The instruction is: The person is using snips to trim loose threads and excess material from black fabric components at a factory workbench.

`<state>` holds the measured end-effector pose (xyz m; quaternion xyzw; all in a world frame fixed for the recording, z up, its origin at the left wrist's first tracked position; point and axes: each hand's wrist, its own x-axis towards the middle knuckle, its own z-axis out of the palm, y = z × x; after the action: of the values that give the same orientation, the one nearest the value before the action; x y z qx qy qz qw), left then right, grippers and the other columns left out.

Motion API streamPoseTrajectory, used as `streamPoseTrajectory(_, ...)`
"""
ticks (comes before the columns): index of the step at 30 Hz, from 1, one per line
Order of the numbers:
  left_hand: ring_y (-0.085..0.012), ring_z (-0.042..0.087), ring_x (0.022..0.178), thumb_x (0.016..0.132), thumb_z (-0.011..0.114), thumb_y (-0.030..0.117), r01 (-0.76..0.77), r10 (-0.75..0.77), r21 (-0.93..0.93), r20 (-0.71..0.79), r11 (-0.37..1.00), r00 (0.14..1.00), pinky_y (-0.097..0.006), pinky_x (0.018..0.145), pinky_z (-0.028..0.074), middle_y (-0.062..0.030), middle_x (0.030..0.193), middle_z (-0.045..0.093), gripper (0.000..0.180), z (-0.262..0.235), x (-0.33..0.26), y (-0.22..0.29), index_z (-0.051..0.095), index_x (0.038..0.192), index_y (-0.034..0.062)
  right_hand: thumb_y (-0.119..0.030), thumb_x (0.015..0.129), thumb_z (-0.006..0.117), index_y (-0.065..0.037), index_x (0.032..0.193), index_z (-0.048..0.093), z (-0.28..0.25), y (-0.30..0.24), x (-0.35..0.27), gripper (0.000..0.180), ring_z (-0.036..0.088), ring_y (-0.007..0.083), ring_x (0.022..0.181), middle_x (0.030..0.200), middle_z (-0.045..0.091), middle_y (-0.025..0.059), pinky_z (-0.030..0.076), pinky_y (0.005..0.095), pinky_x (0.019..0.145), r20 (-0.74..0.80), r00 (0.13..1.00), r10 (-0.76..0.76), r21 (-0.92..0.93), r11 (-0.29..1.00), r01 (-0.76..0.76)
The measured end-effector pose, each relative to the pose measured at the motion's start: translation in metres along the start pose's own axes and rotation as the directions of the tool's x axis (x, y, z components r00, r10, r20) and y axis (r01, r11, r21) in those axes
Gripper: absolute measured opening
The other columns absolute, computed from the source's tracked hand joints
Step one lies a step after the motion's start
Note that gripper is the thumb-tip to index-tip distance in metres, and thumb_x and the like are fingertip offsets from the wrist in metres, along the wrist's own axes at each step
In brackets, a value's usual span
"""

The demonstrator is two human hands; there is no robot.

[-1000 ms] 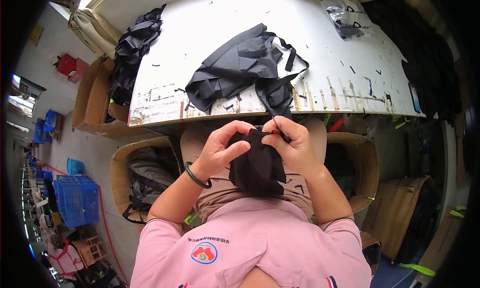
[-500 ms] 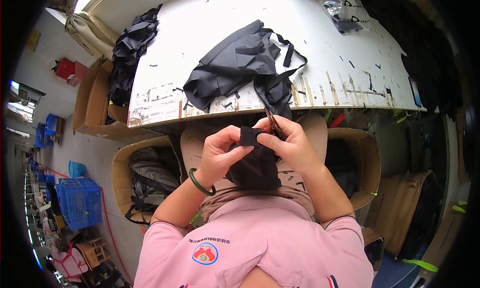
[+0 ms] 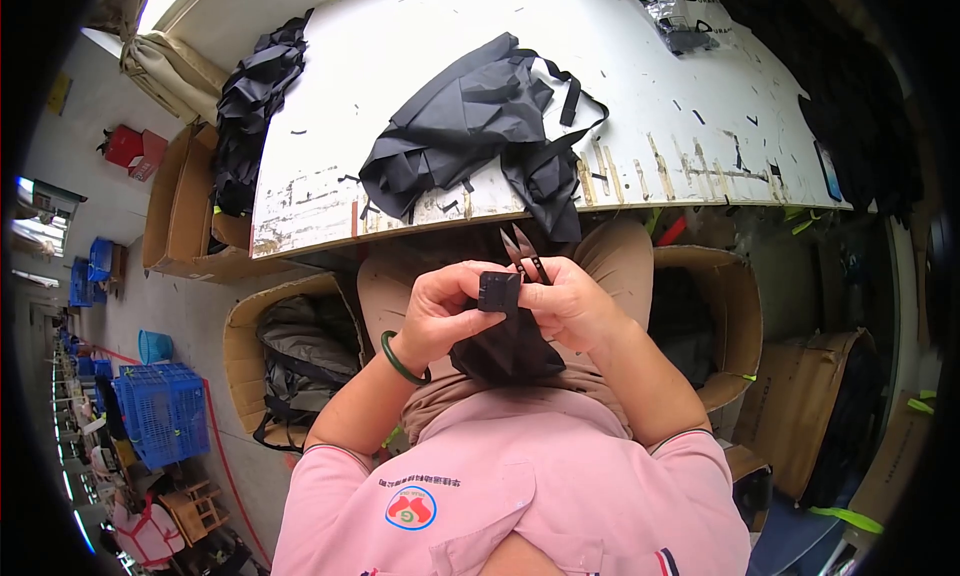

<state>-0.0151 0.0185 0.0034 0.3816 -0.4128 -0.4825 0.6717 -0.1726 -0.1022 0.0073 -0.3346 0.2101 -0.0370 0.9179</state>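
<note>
Left hand (image 3: 440,304) and right hand (image 3: 568,304), near bench (image 3: 390,46): pinching black fabric piece (image 3: 498,292); thread snips (image 3: 529,248), blades apart, in right; crumpled black cloth (image 3: 450,116) on bench.

From the head, one fisheye looks down on the nearby hands (image 3: 447,303), its dark rim hardly legible.

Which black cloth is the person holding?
The black piece pinched by the left hand; the rumpled cloth spread on the white table and the heap along its left edge lie untouched.
</note>
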Motion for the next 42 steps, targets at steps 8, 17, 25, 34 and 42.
streamPoseTrajectory(8, -0.0139, 0.06, 0.094, 0.078, 0.063, -0.013, -0.126, 0.133, 0.081, -0.091, 0.989, 0.987, -0.026, 0.085, 0.047, -0.0087, 0.1, 0.062, 0.015, 0.001, 0.0, -0.007, 0.061, 0.086, 0.0005, -0.025, 0.091, 0.065, 0.0, 0.099, 0.062, 0.007, 0.003, -0.004, 0.026, 0.054, 0.0164, 0.067, 0.081, 0.055, 0.0062, 0.043, 0.0264, 0.059, 0.05, 0.639, -0.768, -0.88, 0.269, 0.392)
streamPoseTrajectory(17, -0.0139, 0.06, 0.092, 0.079, 0.063, -0.014, -0.247, 0.331, 0.298, -0.276, 0.922, 0.902, -0.025, 0.083, 0.046, -0.0089, 0.1, 0.063, 0.017, 0.003, -0.002, -0.018, 0.062, 0.088, 0.0004, -0.029, 0.09, 0.067, -0.006, 0.085, 0.056, 0.021, 0.023, -0.03, 0.026, 0.047, 0.0052, 0.061, 0.067, 0.049, -0.0028, 0.04, 0.0226, 0.054, -0.098, 0.973, -0.207, -0.422, 0.895, 0.148)
streamPoseTrajectory(25, -0.0179, 0.059, 0.088, 0.075, 0.066, -0.013, -0.264, 0.383, 0.418, -0.231, 0.869, 0.895, -0.028, 0.08, 0.045, -0.0087, 0.094, 0.065, 0.017, 0.004, -0.005, -0.023, 0.062, 0.085, -0.0002, -0.021, 0.087, 0.071, -0.006, 0.086, 0.055, 0.022, 0.03, -0.019, 0.022, 0.044, 0.0023, 0.057, 0.068, 0.05, -0.0045, 0.035, 0.0185, 0.049, -0.085, 0.956, -0.281, -0.488, 0.848, 0.206)
streamPoseTrajectory(34, -0.0197, 0.059, 0.084, 0.072, 0.067, -0.013, -0.34, 0.462, 0.512, -0.129, 0.789, 0.878, -0.03, 0.076, 0.046, -0.0099, 0.094, 0.067, 0.019, 0.01, -0.003, -0.023, 0.063, 0.085, 0.0007, -0.024, 0.082, 0.076, -0.001, 0.078, 0.052, 0.028, 0.029, -0.015, 0.034, 0.038, 0.0087, 0.059, 0.063, 0.045, 0.0015, 0.036, 0.0261, 0.051, -0.059, 0.82, -0.57, -0.728, 0.586, 0.355)
streamPoseTrajectory(42, -0.0205, 0.059, 0.083, 0.072, 0.067, -0.013, -0.364, 0.466, 0.513, -0.082, 0.777, 0.881, -0.032, 0.077, 0.045, -0.0097, 0.094, 0.067, 0.019, 0.004, -0.003, -0.027, 0.063, 0.084, 0.0014, -0.019, 0.085, 0.074, -0.005, 0.082, 0.057, 0.022, 0.031, -0.019, 0.022, 0.042, 0.002, 0.053, 0.063, 0.048, -0.0054, 0.033, 0.02, 0.046, -0.087, 0.869, -0.487, -0.644, 0.693, 0.324)
